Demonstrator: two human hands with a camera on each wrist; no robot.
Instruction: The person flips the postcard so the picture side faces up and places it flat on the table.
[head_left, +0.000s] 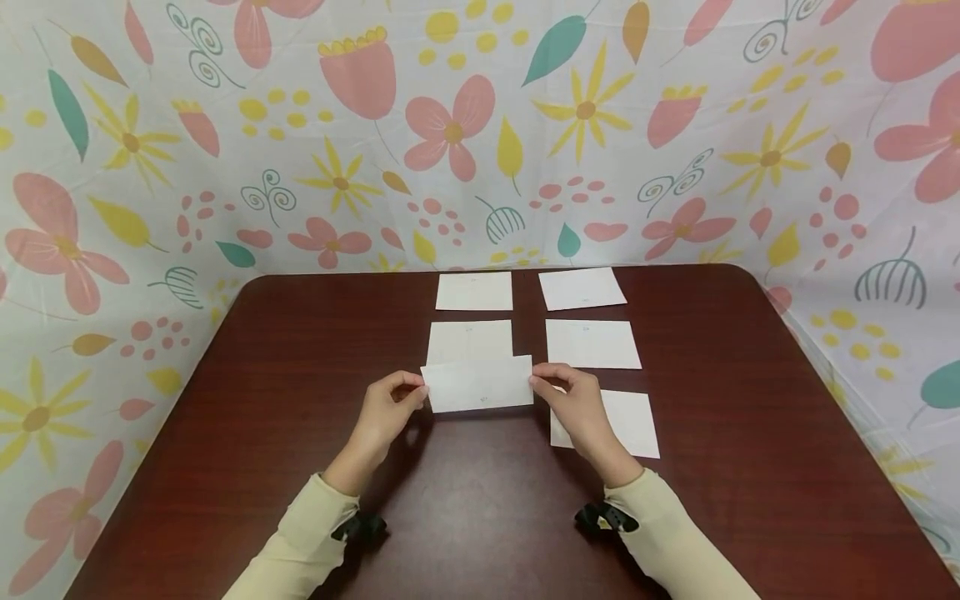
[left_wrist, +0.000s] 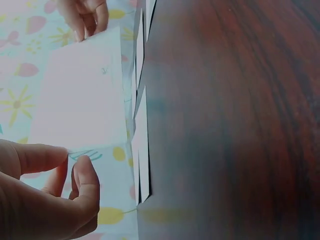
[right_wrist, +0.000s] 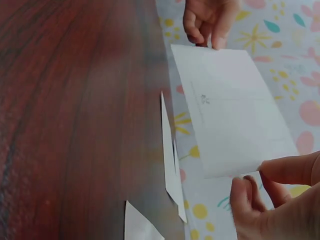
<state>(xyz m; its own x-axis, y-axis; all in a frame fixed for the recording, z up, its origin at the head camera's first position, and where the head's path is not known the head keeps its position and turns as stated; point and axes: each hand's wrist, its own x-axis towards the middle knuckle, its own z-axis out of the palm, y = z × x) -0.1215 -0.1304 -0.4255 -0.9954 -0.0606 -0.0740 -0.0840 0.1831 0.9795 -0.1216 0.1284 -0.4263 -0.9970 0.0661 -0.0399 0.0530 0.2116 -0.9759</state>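
A white card (head_left: 480,387) with a small mark near its lower edge is held up above the dark table. My left hand (head_left: 384,419) pinches its left edge between thumb and fingers, and my right hand (head_left: 581,408) pinches the right edge. In the left wrist view the same card (left_wrist: 82,95) appears tilted, the left hand (left_wrist: 55,190) on its near edge. From the right wrist, the card (right_wrist: 235,110) spans between the right hand (right_wrist: 280,195) and the other hand. Part of a white card (head_left: 469,340) on the table is covered by the held one.
More white cards lie on the table (head_left: 480,517): one at the back left (head_left: 474,291), one at the back right (head_left: 582,288), another card (head_left: 593,344) in front of that. The nearest right card (head_left: 630,423) is partly under my right hand. A flowered cloth (head_left: 450,208) hangs behind.
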